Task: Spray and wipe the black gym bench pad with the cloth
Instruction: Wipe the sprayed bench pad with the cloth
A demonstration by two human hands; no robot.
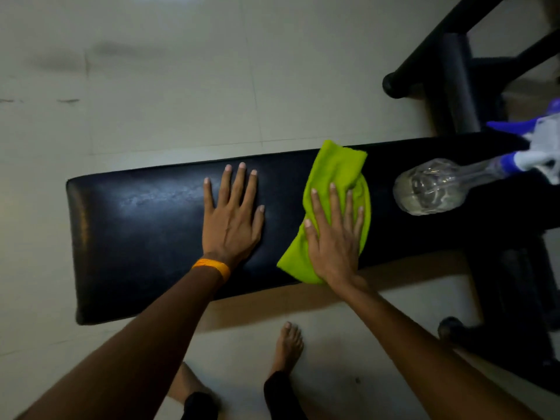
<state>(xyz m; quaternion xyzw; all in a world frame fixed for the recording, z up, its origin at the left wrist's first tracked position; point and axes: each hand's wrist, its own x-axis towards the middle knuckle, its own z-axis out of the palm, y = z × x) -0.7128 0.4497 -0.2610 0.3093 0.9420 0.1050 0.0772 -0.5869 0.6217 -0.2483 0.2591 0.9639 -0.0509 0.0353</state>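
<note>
Black pad (pixel 136 237) runs L to R across the middle of the view, long and glossy, w/ a pale smeary sheen on its left half. Pale tiled floor (pixel 181 86) all round it

Left hand (pixel 231 218) is flat on the pad near centre, palm down, fingers spread wide and straight, holding nothing. Orange band (pixel 212 266) sits on that wrist, forearm coming up from the bottom-left corner

Right hand (pixel 335 237) is just beside it, further right, also palm down and flat, fingers slightly fanned. It presses on the cloth (pixel 336 174), not gripping it, just pinning it to the pad. Cloth is bright lime green, bunched and folded, one end poking past the fingertips toward the pad's far edge, the other end reaching the near edge under the heel of the hand. Hands are near each other but not touching, bare pad between them

Further right on the pad lies the bottle (pixel 433 186), clear plastic, on its side, base toward the cloth, neck pointing to the right edge of frame. A bit of liquid pools in its low side. Its sprayer head (pixel 542 147) is white and blue, partly cut off at the frame edge. Bottle and cloth are apart, dark pad showing between

Dark frame (pixel 460 83) of the bench stands beyond the pad's right end, more of it lower right. Bare foot (pixel 288 347) on the floor by the near edge, dark trouser leg (pixel 278 395) below it
</note>
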